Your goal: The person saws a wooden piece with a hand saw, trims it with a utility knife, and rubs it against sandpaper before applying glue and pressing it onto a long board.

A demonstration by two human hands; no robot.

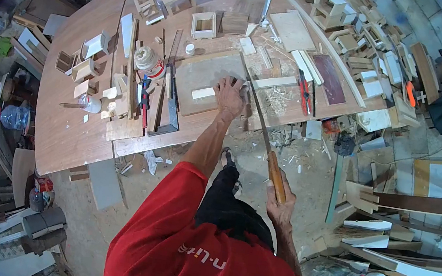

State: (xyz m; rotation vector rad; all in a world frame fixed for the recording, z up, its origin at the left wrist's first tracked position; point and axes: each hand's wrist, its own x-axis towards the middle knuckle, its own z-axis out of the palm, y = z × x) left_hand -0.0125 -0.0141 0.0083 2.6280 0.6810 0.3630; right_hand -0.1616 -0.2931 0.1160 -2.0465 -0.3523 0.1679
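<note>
The wide wooden desk (62,131) carries a flat board (199,72) near its front edge. A long handsaw (256,112) slants across the board's right side. The left hand (230,96) presses palm-down on the board, its grip loose. The right hand (281,204) has its grip closed around the saw's handle.

Seen from above, the left hand (230,95) presses a board (206,81) on the table (67,132); the right hand (280,201) grips a handsaw (260,122).
</note>
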